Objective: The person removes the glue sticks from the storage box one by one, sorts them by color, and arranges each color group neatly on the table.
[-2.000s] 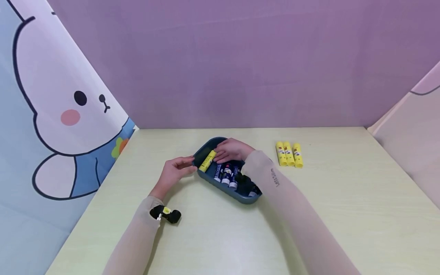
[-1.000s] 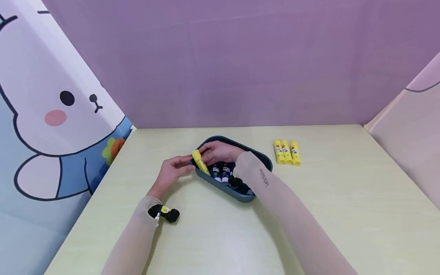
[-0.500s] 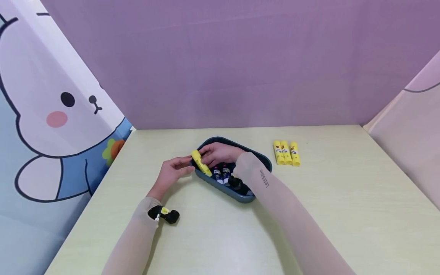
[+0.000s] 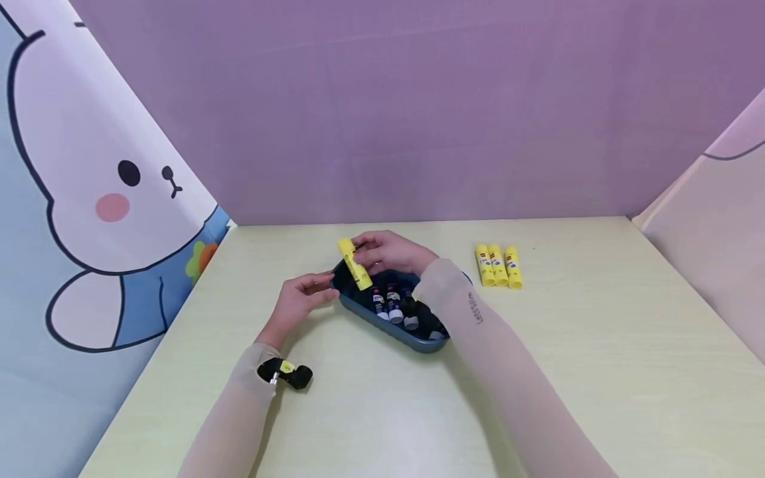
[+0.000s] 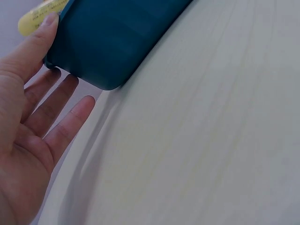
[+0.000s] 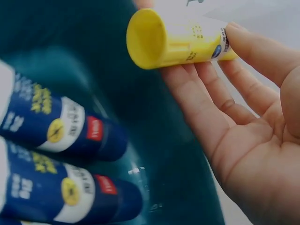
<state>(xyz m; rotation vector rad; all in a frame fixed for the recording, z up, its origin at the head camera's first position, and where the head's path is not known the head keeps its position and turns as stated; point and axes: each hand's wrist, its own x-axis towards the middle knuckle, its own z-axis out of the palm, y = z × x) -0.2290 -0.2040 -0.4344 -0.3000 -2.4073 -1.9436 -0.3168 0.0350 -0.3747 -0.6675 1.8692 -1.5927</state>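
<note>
My right hand [image 4: 394, 252] pinches a yellow glue stick [image 4: 355, 264] between thumb and fingers, tilted above the left end of a dark teal tray [image 4: 382, 322]. In the right wrist view, the yellow glue stick [image 6: 173, 42] shows its hollow-looking end, with the thumb on its label side and fingers beneath. Several dark blue glue sticks [image 6: 65, 124] with white ends lie side by side in the tray. My left hand [image 4: 301, 295] touches the tray's left end with thumb and fingertips, its fingers fairly straight in the left wrist view. My right forearm hides part of the tray.
Three yellow glue sticks [image 4: 498, 265] lie in a row on the pale wooden table [image 4: 586, 345], right of the tray. A purple backdrop [image 4: 418, 119] rises at the table's far edge, and a cartoon-printed cloth [image 4: 89, 199] hangs at the left.
My right hand first reaches into the tray, then takes hold of the yellow glue stick, tilts it and lifts it above the rim. My left hand stays at the tray's left end.
</note>
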